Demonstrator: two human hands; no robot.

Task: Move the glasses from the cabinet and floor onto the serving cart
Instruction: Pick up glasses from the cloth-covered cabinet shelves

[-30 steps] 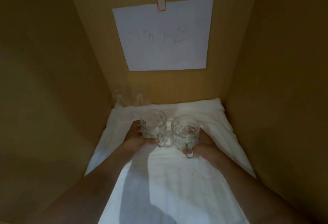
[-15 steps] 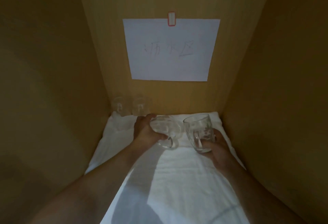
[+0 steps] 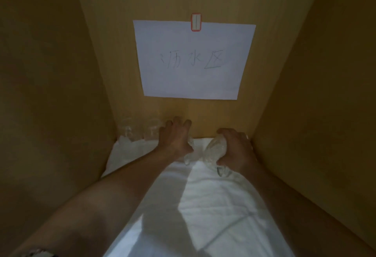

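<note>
Both hands reach deep into a wooden cabinet (image 3: 61, 73), near its back wall at the middle of the frame. The left hand (image 3: 176, 137) lies palm down with its fingers spread and bent over the top of a glass mug (image 3: 188, 152), most of which is hidden beneath the palm — only a bit of clear glass and its handle show just below and right of the hand. The right hand (image 3: 236, 149) is curled round a second glass mug (image 3: 215, 151), which is tilted on its side, its handle poking out below the thumb. The two mugs sit close together, just beside each other, on a white cloth (image 3: 183, 205) that covers the cabinet floor from the back wall down to the bottom edge of the frame; the cloth is wrinkled, and the forearms throw dark shadows across it. To the left of the left hand, against the back wall at the cloth's far edge, stand two more clear glasses (image 3: 140, 131), faint in the dim light and apart from both hands. Above them, in the upper centre, a white sheet of paper (image 3: 193, 61) with handwritten characters hangs on the back panel, fastened at its top edge by a small red-bordered label (image 3: 196, 22). Plain tan side walls close in the view on the left and right.
</note>
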